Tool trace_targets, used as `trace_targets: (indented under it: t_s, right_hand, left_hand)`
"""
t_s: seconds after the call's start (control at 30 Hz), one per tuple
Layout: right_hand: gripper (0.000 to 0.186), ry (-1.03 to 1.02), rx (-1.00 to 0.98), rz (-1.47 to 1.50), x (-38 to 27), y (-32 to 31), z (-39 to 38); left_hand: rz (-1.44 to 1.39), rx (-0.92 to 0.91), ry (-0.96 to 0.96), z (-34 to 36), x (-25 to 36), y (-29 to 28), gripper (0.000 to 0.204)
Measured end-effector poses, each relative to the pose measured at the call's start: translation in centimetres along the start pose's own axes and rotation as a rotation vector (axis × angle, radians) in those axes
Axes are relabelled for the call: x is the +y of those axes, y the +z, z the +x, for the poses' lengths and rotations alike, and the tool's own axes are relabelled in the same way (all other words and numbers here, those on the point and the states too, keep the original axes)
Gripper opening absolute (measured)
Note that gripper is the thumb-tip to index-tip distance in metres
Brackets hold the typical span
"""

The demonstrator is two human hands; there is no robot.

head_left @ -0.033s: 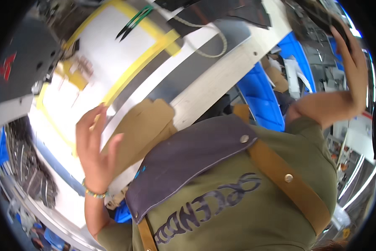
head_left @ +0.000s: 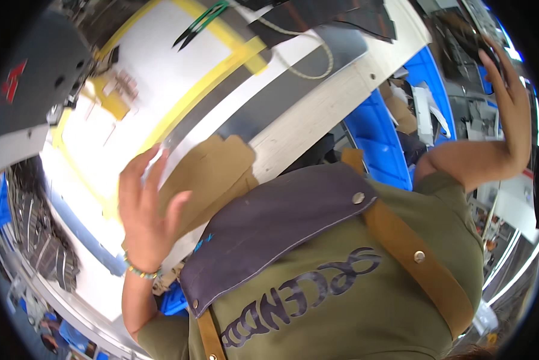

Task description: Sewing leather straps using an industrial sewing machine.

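Note:
My left hand (head_left: 146, 207), a beaded bracelet at its wrist, is over the left part of the worktable with fingers apart and nothing visibly held. Right beside it lie brown card-like pieces (head_left: 215, 165) with rounded edges, partly covered by the hand. My right arm is raised to the far right. There my right hand (head_left: 505, 78) has its thumb and fingers around a dark, glossy piece (head_left: 460, 29), whose kind I cannot make out. Green-handled thread snips (head_left: 202, 24) lie at the back of the white, yellow-taped surface (head_left: 167, 57).
A grey machine (head_left: 35, 72) with a red mark stands at left, a yellow part near it. A pale cord (head_left: 331, 57) loops by dark flat pieces (head_left: 317, 21) at the back. Blue bins (head_left: 374, 135) with scraps stand right of the table. An apron (head_left: 281, 216) covers my front.
My left hand has shifted slightly right, nearer the card pieces, still open. The right hand stays raised, nearly in place. The whole view has moved a little.

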State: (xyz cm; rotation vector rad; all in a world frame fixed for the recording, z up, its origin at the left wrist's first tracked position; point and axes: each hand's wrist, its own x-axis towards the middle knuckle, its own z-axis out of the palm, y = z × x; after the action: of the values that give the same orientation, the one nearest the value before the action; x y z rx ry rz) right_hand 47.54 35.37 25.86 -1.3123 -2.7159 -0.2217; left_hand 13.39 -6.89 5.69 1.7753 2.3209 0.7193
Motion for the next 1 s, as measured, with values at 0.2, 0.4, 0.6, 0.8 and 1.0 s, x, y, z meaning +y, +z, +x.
trace_targets:
  t_s: [0.2,0.4,0.6,0.8,1.0]
  right_hand:
    - [0.047,-0.178,0.056,0.062,-3.7,4.0,2.2]
    - [0.042,-0.935,-0.217,0.414,-18.0,10.3,4.3]
    - [0.041,-1.197,-0.272,0.736,-31.2,18.0,3.1]
    - [0.025,-1.205,-0.349,0.849,-36.5,22.2,2.4]
    - [0.016,-1.188,-0.345,0.993,-36.7,22.6,2.4]
  left_hand:
    - [0.200,0.061,-0.105,-4.0,0.1,4.1,0.072]
    - [0.218,0.171,-0.255,-3.0,-3.7,2.4,0.049]
    - [0.268,0.181,-0.313,-2.2,-5.8,0.3,0.048]
    - [0.425,0.219,-0.090,-1.5,-4.2,-0.1,0.050]
    - [-0.041,0.278,-0.369,0.3,-3.1,2.2,0.033]
